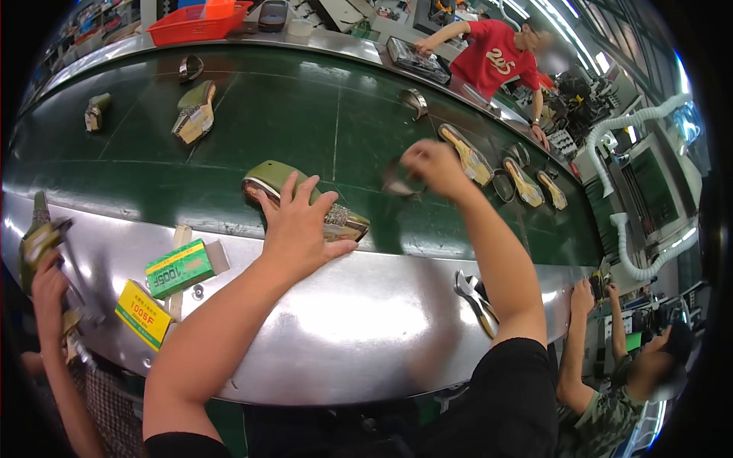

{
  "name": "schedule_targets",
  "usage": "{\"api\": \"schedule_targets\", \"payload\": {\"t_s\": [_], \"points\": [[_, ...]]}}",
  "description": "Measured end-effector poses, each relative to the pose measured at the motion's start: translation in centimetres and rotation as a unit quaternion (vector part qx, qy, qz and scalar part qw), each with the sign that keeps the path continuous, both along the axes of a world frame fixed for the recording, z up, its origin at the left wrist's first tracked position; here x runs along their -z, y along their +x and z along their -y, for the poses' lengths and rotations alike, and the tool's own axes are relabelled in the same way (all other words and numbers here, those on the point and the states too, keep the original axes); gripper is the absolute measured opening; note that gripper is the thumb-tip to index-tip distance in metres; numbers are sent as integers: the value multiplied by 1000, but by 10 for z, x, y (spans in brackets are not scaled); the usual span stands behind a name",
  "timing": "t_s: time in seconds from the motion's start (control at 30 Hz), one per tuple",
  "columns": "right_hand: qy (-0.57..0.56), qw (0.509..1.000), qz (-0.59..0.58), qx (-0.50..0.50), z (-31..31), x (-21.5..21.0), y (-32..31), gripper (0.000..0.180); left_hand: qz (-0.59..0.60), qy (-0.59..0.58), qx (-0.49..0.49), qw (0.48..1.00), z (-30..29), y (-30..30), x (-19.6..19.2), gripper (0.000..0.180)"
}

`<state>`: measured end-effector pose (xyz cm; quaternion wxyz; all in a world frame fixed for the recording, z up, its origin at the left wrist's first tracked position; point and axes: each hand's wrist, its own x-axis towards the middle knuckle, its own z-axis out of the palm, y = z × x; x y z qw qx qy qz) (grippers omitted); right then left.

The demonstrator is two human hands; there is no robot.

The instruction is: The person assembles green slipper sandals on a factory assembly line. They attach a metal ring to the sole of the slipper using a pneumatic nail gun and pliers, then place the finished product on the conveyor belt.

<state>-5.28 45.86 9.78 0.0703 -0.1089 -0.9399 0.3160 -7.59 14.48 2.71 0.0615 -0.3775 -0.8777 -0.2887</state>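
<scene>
My left hand [296,221] grips an olive-green shoe [269,174] lying on its side at the near edge of the green belt. Its fingers spread over the shoe, and the thumb lies by the studded, pale-soled end. Right of it, my right hand [435,164] is closed and smeared by motion above the belt. A dark, shiny curved band [398,182] hangs at its fingertips, too blurred to tell its exact kind. Just past that hand lies a shoe with a pale sole [467,153].
Pliers [475,299] rest on the metal ledge [351,320], with green [180,269] and yellow [143,314] boxes at left. More shoes [193,114] and curved bands [414,103] lie on the belt [305,99]. Co-workers' hands [50,286] are at left, right and across.
</scene>
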Motion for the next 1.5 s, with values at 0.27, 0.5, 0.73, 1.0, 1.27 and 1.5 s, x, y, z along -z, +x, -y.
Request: {"api": "schedule_targets", "payload": {"t_s": [0.27,0.5,0.73,1.0,1.27,1.5], "points": [[313,867,25,386,-205,72,28,44,-30,9,16,999,-3,-6,9,66],[285,926,25,245,-222,69,43,47,-24,-1,32,999,-7,-4,3,56],[150,971,-20,187,-57,-2,64,49,-13,-12,-38,999,-8,-1,1,57],[82,993,67,46,133,-49,207,40,-33,2,-70,997,-8,0,6,57],[-172,984,44,20,85,-52,147,23,-22,21,-61,998,-1,-6,10,60],[194,950,-232,74,-82,34,-61,34,-33,43,-56,997,-6,-6,8,63]]}}
